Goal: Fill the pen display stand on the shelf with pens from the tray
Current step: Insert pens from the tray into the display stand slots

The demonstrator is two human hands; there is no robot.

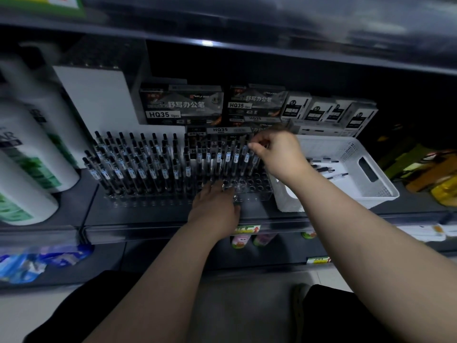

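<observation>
- The right hand (279, 154) is curled, thumb and forefinger closed narrowly on the dark cap end of a slim clear-barrelled pen (247, 155), which stands upright just below the fingertips at the right end of the filled rows.
- The left hand (214, 206) lies flat with fingers nearly straight, their tips resting on the front of the pen display stand (257, 186).
- The stand is a clear, glossy block drilled with round holes and sits on the dark matte shelf (138, 214); the holes beside the left fingertips are open.
- Standing pens (148, 164), black-tipped with white labels, crowd the stand left of both hands.
- Right of the right wrist sits the tray (368, 169), white perforated plastic with a slotted handle, holding loose pens (326, 168).
</observation>
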